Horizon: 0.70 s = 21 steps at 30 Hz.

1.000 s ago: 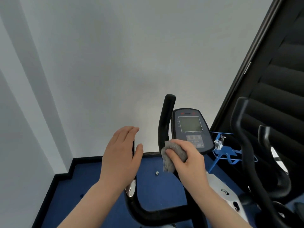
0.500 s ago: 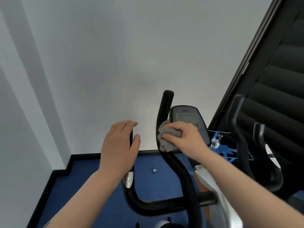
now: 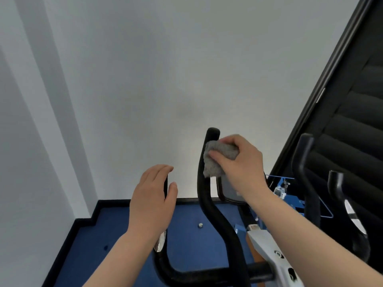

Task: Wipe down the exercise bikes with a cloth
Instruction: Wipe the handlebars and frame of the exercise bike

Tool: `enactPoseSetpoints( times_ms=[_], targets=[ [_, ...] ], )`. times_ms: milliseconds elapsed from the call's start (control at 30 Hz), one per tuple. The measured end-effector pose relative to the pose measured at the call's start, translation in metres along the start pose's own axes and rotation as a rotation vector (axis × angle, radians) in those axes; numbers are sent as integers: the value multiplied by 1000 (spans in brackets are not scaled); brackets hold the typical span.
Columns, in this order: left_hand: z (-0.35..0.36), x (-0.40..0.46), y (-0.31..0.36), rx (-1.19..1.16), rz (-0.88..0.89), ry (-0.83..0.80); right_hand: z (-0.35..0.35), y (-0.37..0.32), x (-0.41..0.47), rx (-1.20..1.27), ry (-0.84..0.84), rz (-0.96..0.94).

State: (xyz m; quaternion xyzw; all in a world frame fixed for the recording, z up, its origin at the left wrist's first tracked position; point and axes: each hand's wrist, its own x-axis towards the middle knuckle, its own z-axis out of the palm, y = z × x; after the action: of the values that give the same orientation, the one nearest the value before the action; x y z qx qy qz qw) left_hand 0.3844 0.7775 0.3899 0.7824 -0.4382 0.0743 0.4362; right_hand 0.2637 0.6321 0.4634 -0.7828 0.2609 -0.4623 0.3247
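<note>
The right hand (image 3: 241,162) slides the grey cloth (image 3: 217,158) up the right handlebar (image 3: 209,195), from beside the console to just under its tip, now covering the console's screen.

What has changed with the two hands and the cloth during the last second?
The right hand has slid the grey cloth up the right handlebar, from beside the lower edge of the console to near the bar's tip, and now hides most of the console. The left hand stays on the left handlebar, and the right hand keeps its grip on the cloth.
</note>
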Motion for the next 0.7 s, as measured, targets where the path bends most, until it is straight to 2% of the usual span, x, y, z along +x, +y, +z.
enactPoseSetpoints(
  times_ms=[67, 167, 233, 367, 467, 700],
  targets=[
    [2, -1, 0, -5, -12, 11, 4, -15, 24, 33, 76, -60],
    [0, 1, -1, 15, -3, 2, 3, -24, 44, -76, -10, -93],
    [-1, 1, -3, 18, 13, -4, -2, -16, 40, -16, -51, -40],
    [-2, 3, -6, 14, 45, -10, -11, 2, 23, 76, 28, 88],
    [-1, 3, -8, 19, 63, -13, -5, -4, 31, 166, 126, 101],
    [-1, 3, -8, 10, 59, -12, 19, 4, 4, 178, 173, 134]
  ],
)
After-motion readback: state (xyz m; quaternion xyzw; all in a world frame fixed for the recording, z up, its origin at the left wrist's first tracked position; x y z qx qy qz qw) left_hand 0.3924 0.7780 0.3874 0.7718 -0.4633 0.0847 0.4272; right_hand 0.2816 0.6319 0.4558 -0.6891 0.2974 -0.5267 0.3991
